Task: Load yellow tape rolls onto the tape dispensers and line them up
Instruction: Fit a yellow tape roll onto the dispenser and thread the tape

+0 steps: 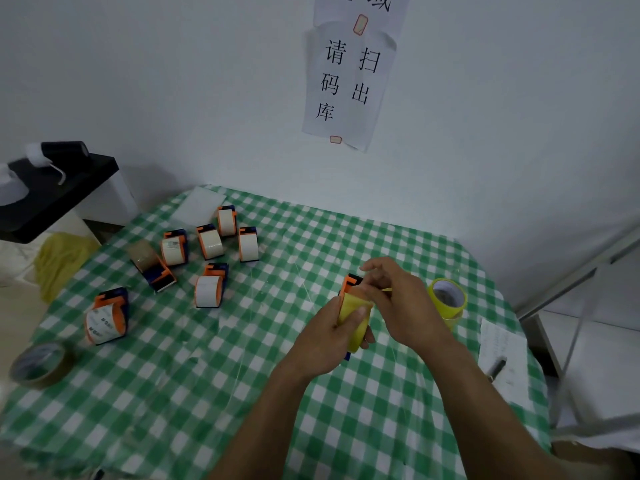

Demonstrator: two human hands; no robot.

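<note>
Checked tablecloth, left hand grips dispenser holding yellow roll, right hand pinches tape

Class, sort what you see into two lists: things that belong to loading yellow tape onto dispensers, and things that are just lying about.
Belongs to the job: held dispenser with its yellow roll, gripped by the left hand and right hand; spare yellow rolls; other dispensers.

Just lying about: brown tape roll; paper and pen; wall notice; yellow cloth.
</note>
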